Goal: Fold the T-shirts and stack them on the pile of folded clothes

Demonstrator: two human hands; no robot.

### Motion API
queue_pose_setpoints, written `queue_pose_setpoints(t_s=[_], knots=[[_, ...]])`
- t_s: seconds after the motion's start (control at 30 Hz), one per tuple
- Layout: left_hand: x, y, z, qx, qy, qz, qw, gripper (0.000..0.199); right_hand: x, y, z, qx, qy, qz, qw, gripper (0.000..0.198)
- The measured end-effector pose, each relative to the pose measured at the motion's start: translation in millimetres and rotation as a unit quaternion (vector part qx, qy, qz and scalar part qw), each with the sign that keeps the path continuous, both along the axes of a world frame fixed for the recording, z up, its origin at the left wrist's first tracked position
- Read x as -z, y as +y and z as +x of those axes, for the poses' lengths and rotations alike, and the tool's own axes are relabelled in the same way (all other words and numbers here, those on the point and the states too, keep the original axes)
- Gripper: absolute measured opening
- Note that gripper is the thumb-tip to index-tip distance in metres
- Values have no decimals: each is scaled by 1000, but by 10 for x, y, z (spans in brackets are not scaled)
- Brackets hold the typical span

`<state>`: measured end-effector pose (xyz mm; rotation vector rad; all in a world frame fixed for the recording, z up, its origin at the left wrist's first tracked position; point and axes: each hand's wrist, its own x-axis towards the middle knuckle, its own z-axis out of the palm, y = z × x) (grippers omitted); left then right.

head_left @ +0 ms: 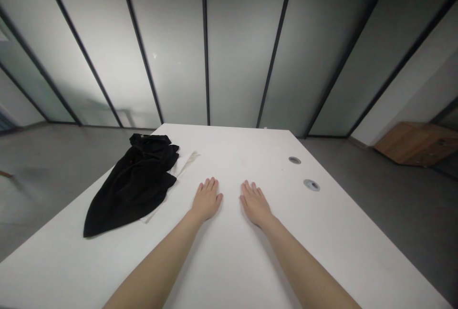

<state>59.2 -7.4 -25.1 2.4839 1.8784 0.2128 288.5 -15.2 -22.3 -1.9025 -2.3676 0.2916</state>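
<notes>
Both my arms reach forward over a white table (243,156). My left hand (206,200) lies palm down on the tabletop, fingers stretched out and holding nothing. To its right, a short gap away, my right hand (255,204) rests flat in the same way, also holding nothing. A crumpled black cloth garment (138,187) is heaped on the left part of the table, apart from my left hand. From under its right side a pale strip of fabric or paper (188,161) sticks out. The garment's exact kind is hard to tell.
Two round grommets (295,160) are set into the table's right side. Frosted glass panels (246,46) in dark frames stand beyond the far edge. A brown wooden piece of furniture (418,143) stands on the grey floor (358,175) at the right.
</notes>
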Motion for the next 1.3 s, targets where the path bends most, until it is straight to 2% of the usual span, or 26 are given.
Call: queue_pose_setpoints(t_s=[0.47, 1.0, 1.2, 1.3], knots=[[-41, -15, 13, -4, 8, -8, 1000, 63, -43, -15, -6, -2, 2, -8, 1000, 63], [-90, -41, 25, -7, -2, -19, 1000, 62, -6, -23, 12, -7, 18, 16, 1000, 59], [-111, -13, -12, 6, -23, -36, 999, 62, -52, -160, -44, -73, 79, 41, 993, 49], [-223, 52, -134, 3, -35, 1, 999, 51, -147, -229, -89, -131, 145, 74, 978, 42]])
